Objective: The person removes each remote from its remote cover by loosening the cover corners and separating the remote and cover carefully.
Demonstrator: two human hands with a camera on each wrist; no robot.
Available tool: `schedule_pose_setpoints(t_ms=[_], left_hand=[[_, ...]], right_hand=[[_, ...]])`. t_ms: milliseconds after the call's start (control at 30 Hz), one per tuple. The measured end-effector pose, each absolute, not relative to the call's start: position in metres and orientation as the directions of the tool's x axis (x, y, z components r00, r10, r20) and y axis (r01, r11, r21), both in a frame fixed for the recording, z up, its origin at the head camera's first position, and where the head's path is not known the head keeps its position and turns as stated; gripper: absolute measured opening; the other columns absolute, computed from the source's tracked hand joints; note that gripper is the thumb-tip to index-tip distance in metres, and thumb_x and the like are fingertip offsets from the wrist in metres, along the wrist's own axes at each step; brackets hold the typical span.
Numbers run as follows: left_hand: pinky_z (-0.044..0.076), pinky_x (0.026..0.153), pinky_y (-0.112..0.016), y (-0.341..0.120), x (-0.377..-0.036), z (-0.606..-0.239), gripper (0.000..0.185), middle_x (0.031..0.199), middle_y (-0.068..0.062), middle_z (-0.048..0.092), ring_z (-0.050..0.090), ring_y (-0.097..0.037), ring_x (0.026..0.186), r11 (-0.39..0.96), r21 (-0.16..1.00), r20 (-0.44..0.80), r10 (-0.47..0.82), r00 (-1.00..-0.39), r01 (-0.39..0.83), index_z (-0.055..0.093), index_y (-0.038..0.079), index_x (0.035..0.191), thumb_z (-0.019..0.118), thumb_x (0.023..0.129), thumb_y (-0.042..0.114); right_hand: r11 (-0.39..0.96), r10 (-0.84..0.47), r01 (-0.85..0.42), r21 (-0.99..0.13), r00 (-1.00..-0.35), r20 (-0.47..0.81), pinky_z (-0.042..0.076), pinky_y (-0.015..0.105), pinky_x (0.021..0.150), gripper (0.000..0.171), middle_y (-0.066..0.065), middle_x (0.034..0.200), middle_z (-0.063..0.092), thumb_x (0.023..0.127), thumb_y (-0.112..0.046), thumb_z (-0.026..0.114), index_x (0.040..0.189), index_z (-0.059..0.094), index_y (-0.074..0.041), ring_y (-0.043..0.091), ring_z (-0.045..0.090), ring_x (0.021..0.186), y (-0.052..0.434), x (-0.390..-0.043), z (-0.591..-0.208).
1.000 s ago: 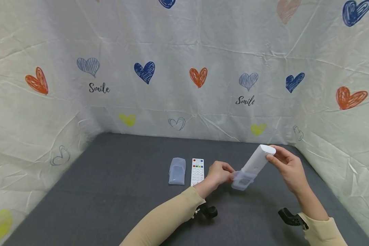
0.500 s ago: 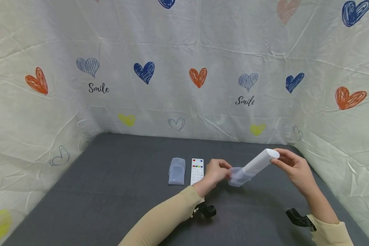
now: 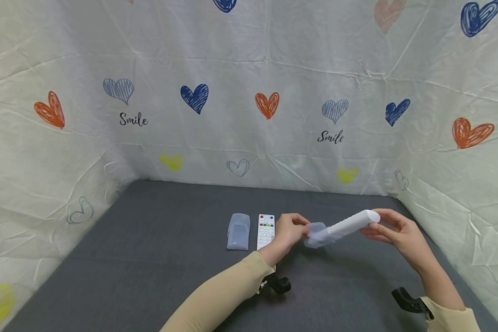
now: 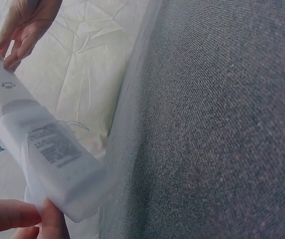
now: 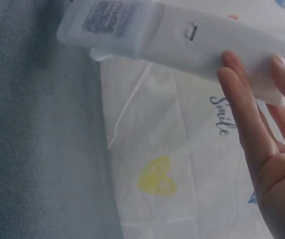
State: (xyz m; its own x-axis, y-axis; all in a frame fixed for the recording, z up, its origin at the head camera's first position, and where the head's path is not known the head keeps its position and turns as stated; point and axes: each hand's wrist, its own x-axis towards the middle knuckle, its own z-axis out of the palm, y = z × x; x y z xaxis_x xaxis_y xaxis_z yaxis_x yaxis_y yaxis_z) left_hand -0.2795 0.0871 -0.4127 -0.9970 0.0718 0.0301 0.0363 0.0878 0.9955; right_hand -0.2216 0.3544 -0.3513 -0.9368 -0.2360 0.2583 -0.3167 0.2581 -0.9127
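A white remote (image 3: 350, 225) hangs nearly level above the grey table (image 3: 149, 258), its back with a label showing in the wrist views. A clear silicone cover (image 3: 316, 233) sits over its left end. My left hand (image 3: 305, 229) pinches that cover (image 4: 65, 174) between thumb and fingers (image 4: 13, 215). My right hand (image 3: 375, 226) holds the remote's other end, thumb above and fingers (image 5: 244, 109) below. In the right wrist view the remote (image 5: 207, 45) and cover (image 5: 107, 22) run across the top.
A second white remote (image 3: 266, 230) with coloured buttons lies on the table left of my left hand, and another clear cover (image 3: 238, 230) lies beside it. Cloth walls (image 3: 249, 115) printed with hearts close in the table at the back and both sides.
The held remote has tipped from steeply raised to nearly level as my right hand came down and to the right. My left hand shifted slightly back with the cover.
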Motion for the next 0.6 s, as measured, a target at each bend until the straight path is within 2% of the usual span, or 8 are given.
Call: schedule_pose_setpoints(t_ms=[267,500,600], left_hand=[[0.056,0.057,-0.023,0.0855,-0.2802,-0.4132,0.01,0.075,-0.01,0.066,0.06,-0.012,0.065,0.107,0.993,0.049,0.051,-0.997,0.055,0.072,0.0,0.082,0.068,0.075,-0.007],[0.055,0.055,-0.023,0.084,-0.2808,-0.4115,0.01,0.075,-0.009,0.066,0.06,-0.012,0.064,0.099,0.992,0.081,0.028,-0.996,0.083,0.072,0.001,0.082,0.067,0.076,-0.006],[0.055,0.056,-0.023,0.0833,-0.2806,-0.4105,0.009,0.077,-0.009,0.065,0.06,-0.012,0.066,0.086,0.991,0.096,0.025,-0.995,0.098,0.072,0.001,0.082,0.067,0.077,-0.005]], right_hand=[[0.149,-0.297,-0.235,-0.96,-0.937,0.183,0.056,0.034,0.082,0.032,-0.002,0.11,0.066,0.092,-0.001,0.058,0.124,0.053,0.001,0.023,0.07,0.094,0.3606,-0.2178,-0.3544],[0.157,-0.306,-0.136,-0.978,-0.948,0.083,0.056,0.035,0.081,0.028,-0.006,0.11,0.069,0.101,-0.021,0.045,0.117,0.059,-0.001,0.024,0.07,0.093,0.3627,-0.216,-0.3525],[0.139,-0.308,-0.087,-0.987,-0.95,0.041,0.057,0.035,0.08,0.025,-0.007,0.107,0.07,0.101,-0.021,0.046,0.11,0.062,-0.005,0.024,0.071,0.091,0.3626,-0.2156,-0.3521]])
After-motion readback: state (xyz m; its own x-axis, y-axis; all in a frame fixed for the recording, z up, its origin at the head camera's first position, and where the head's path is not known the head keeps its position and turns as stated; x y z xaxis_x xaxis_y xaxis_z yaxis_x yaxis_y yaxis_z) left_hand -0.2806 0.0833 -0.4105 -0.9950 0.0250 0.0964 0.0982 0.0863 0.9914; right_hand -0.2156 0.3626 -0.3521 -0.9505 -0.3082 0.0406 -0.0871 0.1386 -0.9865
